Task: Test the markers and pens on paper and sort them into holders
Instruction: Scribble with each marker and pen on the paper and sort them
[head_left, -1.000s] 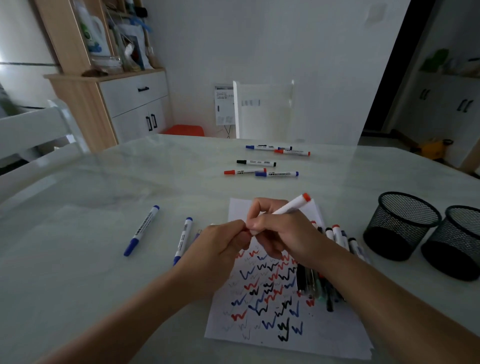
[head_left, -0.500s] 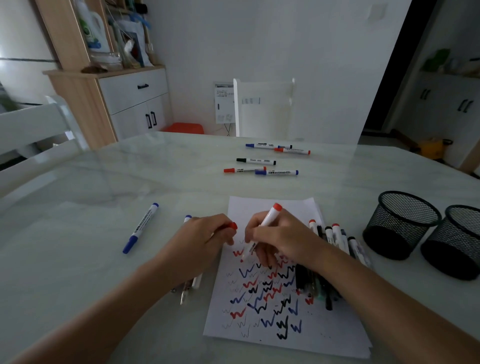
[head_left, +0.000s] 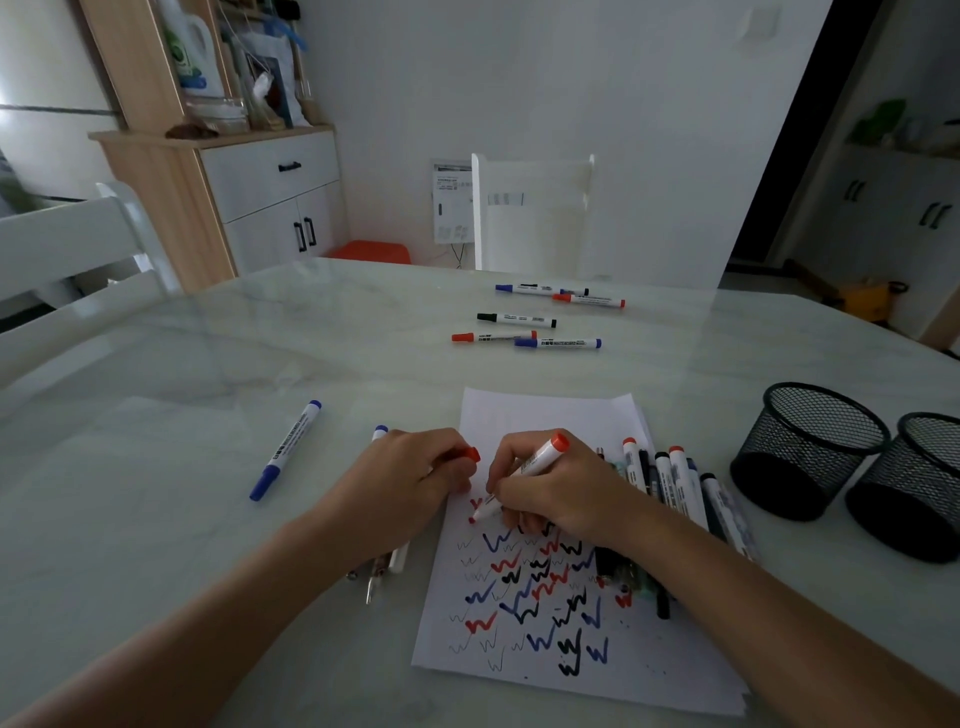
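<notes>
We judge the step in hand to be the testing of one pen. On the left of the bench a blue marker lies alone, well apart from the hands. Next comes our left hand, fingers curled round the red cap and resting at the left edge of the paper. Just beside it, our right hand pinches the red marker in a writing grip, tip touching the sheet above the rows of squiggles, where a fresh red mark shows. To the right a pile of markers lies along the paper's edge, then the two mesh holders, nothing showing above their rims. The next move, as we judge it, calls for bringing cap and marker together, then reaching right across the pile to a holder.
</notes>
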